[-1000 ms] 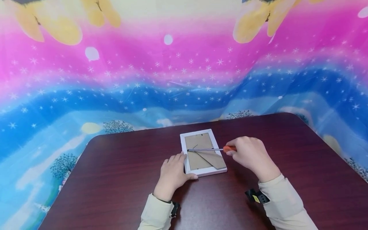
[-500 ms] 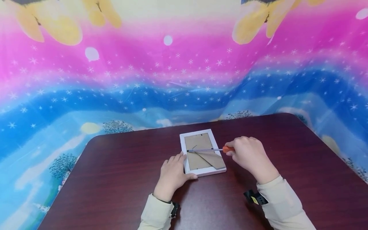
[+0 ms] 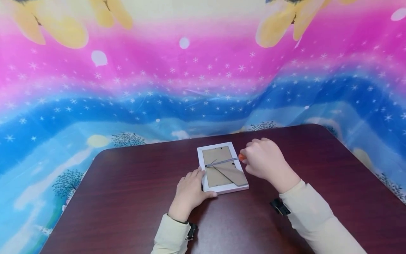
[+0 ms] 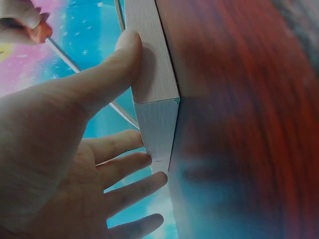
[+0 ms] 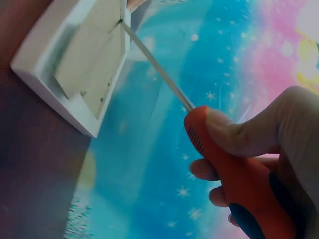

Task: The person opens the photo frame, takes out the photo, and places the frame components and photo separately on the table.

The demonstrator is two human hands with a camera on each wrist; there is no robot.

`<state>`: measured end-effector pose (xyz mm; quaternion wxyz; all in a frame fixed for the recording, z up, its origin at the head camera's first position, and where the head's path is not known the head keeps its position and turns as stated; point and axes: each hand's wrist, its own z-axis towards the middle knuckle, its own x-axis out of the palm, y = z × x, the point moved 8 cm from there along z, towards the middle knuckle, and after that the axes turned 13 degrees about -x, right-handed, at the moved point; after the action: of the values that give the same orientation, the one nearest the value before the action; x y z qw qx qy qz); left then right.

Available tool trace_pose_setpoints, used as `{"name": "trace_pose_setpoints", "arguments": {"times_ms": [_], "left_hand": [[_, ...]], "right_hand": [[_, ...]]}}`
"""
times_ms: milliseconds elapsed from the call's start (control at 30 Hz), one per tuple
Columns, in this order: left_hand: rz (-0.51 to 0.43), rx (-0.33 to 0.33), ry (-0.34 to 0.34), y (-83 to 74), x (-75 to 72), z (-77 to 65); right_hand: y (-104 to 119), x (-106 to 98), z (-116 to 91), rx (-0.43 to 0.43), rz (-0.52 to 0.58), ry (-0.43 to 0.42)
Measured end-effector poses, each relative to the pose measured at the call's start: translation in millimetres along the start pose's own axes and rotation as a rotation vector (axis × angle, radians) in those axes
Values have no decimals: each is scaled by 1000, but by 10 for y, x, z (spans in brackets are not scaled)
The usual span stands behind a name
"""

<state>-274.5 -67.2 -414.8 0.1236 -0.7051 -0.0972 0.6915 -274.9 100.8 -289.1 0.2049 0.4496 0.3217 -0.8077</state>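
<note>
A white picture frame [image 3: 214, 146] lies back-up on the desk [image 3: 133, 190]; the right wrist view alone shows the dark grips of the orange screwdriver [image 5: 244, 181], its tip at the left edge of the brown backing [image 3: 219, 154]. The frame lies between the 2 hands, touching the left hand [image 3: 189, 187], fingers spread, thumb against its near side; the right hand [image 3: 263, 158] grips the screwdriver.

place: staged work corner, room type unclear | evidence: snowflake-printed backdrop [image 3: 177, 84], dark wood-grain table [image 3: 139, 173]
</note>
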Motion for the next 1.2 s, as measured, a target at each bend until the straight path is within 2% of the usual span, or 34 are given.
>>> {"name": "trace_pose_setpoints", "arguments": {"times_ms": [233,500,767,967,1200], "left_hand": [[-23,9,15,12,-6,4],[-38,7,18,-4,-17,-6],[-17,13,-2,2,-41,-25],[4,9,18,5,-33,-13],[29,17,27,-1,-5,15]], "right_hand": [[114,-126,304,-136,-65,62],[360,-219,533,-260,-176,151],[588,-273,689,-345,-265,204],[740,-256,788,-411,-338,278],[978,-245,853,-536,-505,369]]}}
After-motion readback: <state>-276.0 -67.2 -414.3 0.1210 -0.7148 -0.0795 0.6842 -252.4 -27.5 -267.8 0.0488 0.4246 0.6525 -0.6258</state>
